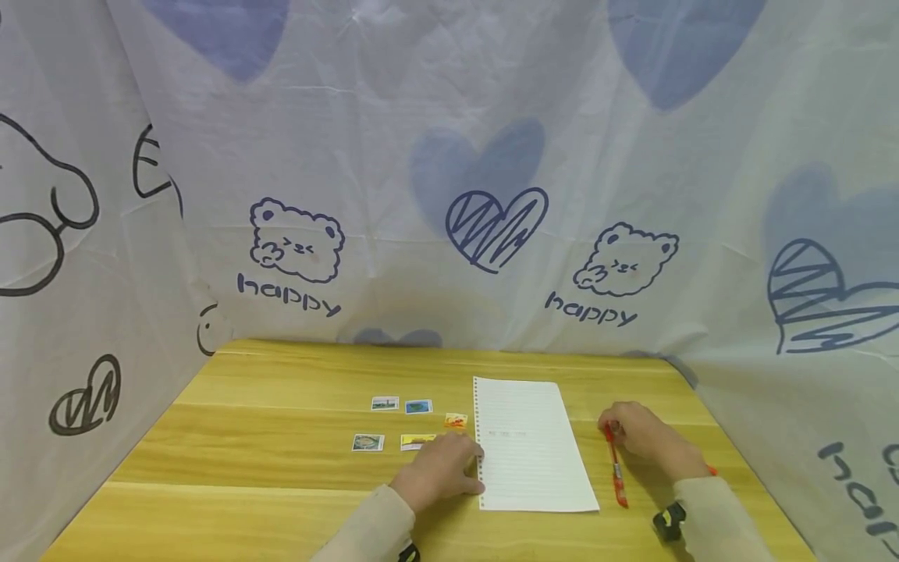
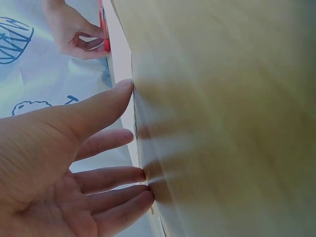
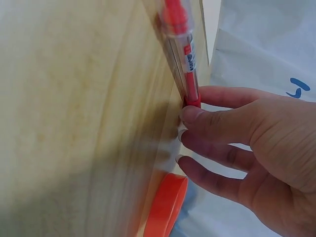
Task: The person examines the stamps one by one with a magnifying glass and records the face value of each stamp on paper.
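A white sheet of lined paper (image 1: 534, 468) with a punched left edge lies on the table, a faint line of writing across it. My left hand (image 1: 441, 468) rests at that edge, thumb and fingers spread with relaxed fingertips touching the table and paper edge. To the right of the sheet, my right hand (image 1: 642, 431) pinches one end of a red pen (image 1: 616, 472) between thumb and index finger. The pen's clear barrel and red end (image 3: 175, 17) point toward the near side of the table. The other right fingers hang loosely beside it.
Several small picture stamps lie left of the paper, among them a blue one (image 1: 418, 407) and a yellow one (image 1: 416, 442) partly behind my left hand. An orange-red ring-shaped object (image 3: 167, 205) sits near my right hand. A printed cloth (image 1: 393, 257) encloses the wooden table.
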`<action>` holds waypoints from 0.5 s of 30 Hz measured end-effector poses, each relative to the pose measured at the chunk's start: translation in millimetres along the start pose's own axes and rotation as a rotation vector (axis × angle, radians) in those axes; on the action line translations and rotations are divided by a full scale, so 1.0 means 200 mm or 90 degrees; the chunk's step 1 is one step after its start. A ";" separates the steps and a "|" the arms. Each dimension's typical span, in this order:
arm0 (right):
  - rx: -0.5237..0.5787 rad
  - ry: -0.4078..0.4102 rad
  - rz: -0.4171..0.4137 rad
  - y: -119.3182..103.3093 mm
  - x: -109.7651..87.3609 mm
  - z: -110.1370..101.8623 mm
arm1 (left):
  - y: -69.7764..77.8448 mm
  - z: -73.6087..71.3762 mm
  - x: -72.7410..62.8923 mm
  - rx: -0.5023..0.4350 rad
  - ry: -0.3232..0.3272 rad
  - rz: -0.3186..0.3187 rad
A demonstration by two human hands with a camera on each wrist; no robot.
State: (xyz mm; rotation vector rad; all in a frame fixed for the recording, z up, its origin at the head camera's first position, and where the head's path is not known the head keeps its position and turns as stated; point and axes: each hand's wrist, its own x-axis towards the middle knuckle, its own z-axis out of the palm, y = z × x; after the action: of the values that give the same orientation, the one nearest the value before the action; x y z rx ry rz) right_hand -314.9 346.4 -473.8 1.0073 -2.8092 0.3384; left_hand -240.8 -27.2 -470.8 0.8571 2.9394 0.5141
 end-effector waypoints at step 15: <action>0.082 0.042 0.170 0.04 -0.08 -0.12 | -0.14 -0.10 0.01 -0.046 0.069 0.025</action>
State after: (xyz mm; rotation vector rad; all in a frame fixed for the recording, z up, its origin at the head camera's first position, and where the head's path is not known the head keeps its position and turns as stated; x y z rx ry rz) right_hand -306.5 368.8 -455.7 0.6258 -2.8935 0.5780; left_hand -258.7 -54.3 -460.2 0.9076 2.9849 0.6855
